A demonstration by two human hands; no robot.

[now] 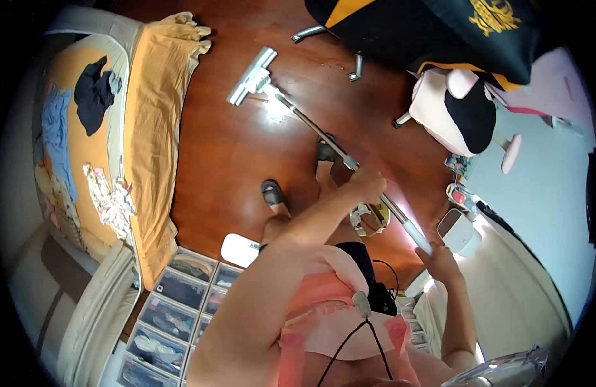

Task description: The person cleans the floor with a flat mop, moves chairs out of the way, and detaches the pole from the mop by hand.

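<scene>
A mop (314, 126) with a metal pole slants across the view. Its flat white-and-grey head (251, 77) rests on the reddish-brown wood floor at the upper middle. My left hand (367, 186) is wrapped round the middle of the pole. Lower down on the right, my right hand (441, 263) grips the pale handle end near the pole's top. Both hands are closed on the mop. My feet in dark slippers (272, 193) stand on the floor between the mop head and my body.
On the left is a bed with an orange sheet (157, 122) and scattered clothes (95, 93). Clear storage drawers (159, 345) stand at lower left. A black-and-orange chair (427, 32) and a pink-and-white seat (439, 116) are upper right. A small waste bin (370, 219) sits near the pole.
</scene>
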